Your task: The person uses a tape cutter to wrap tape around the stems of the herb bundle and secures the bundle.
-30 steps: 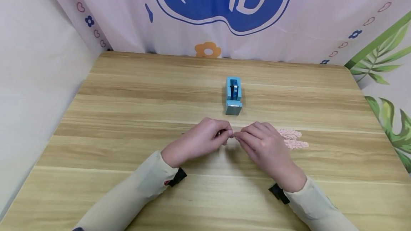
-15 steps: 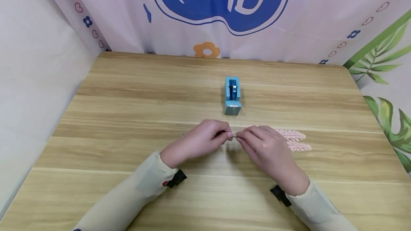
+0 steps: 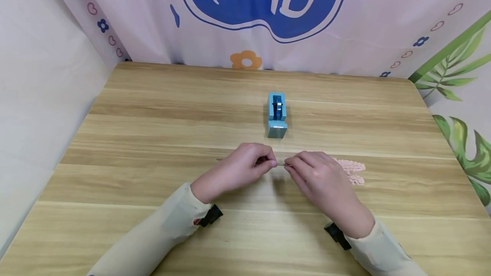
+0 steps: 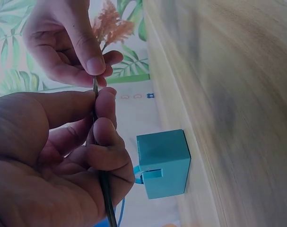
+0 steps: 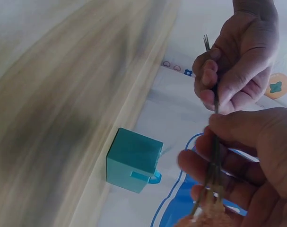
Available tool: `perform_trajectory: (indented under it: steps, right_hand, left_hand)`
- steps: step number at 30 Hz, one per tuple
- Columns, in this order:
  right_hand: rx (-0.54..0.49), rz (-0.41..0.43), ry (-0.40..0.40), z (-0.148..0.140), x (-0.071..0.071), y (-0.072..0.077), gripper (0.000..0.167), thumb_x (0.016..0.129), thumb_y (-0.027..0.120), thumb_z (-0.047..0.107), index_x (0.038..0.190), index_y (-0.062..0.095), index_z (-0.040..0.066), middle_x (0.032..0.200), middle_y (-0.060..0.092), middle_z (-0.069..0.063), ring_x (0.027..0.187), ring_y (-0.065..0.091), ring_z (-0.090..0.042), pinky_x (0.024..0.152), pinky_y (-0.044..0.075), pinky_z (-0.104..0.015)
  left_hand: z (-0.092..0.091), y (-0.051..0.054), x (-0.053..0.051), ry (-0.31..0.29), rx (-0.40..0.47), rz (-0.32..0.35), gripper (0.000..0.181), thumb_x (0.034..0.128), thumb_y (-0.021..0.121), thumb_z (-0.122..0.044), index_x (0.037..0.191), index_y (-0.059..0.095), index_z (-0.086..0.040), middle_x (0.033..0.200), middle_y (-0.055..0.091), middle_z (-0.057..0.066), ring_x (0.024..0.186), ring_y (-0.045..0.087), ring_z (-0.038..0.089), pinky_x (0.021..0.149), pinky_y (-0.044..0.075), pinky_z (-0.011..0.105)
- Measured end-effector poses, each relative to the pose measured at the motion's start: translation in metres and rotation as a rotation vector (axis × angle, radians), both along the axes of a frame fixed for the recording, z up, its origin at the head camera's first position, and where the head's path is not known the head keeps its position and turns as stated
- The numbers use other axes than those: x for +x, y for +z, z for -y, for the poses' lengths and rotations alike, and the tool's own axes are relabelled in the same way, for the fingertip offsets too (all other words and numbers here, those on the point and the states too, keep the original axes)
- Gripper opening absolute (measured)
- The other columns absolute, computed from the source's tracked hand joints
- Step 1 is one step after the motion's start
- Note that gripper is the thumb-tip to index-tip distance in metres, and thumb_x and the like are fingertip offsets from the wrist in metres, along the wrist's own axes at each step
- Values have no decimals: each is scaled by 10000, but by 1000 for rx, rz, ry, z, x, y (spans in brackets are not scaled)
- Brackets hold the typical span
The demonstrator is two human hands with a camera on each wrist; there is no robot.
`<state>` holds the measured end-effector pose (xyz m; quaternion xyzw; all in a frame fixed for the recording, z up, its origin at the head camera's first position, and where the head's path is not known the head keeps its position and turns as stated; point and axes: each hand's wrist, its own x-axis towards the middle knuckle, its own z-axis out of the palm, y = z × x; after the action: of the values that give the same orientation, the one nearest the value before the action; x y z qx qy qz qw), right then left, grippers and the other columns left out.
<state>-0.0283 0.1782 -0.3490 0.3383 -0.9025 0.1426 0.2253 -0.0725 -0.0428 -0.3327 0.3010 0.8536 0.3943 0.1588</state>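
Pink flowers (image 3: pixel 350 165) | stems (image 4: pixel 108 203): left hand (image 3: pixel 235 167), right hand (image 3: pixel 326 182) pinch | table (image 3: pixel 172 105) edges well apart

From my end I see slender dark stems (image 4: pixel 108 198) bunched together, running sideways, gripped by the left hand (image 3: pixel 239 165) and right hand (image 3: pixel 322 178); their fluffy pale-pink flower heads (image 3: pixel 353 166) spread beyond the right, bare ends (image 5: pixel 207 43) past the left.

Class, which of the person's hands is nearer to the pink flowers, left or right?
Right. The right hand pinches the stems next to the pink flowers; the left hand grips the stems farther along, away from the flowers.
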Motion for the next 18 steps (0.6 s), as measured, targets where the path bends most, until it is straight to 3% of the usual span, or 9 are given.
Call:
perform_trajectory:
  steps: [6,11,18]
  right_hand:
    - [69,-3,0,0,0,3,68,926,770,165,957,773,105,901,771,-12,844,750,-221,842,606,-401]
    - [58,2,2,1,0,3,48,956,744,159,945,756,113,893,769,-2,840,753,-214,839,613,-398]
    - [44,-19,8,2,-3,-1,85,886,813,102,914,733,111,876,753,-7,807,746,-216,812,619,-392]
  left_hand:
    - [-1,-2,0,-2,-13,-51,110,1016,672,-97,958,752,-47,875,722,13,772,574,72,720,500,205]
    - [-1,-1,0,-10,-31,-85,103,1011,673,-95,951,748,-57,870,721,7,783,584,76,734,498,209]
    - [0,0,0,-18,-36,-22,142,1039,626,-92,1008,756,-42,921,749,44,795,593,86,727,506,209]
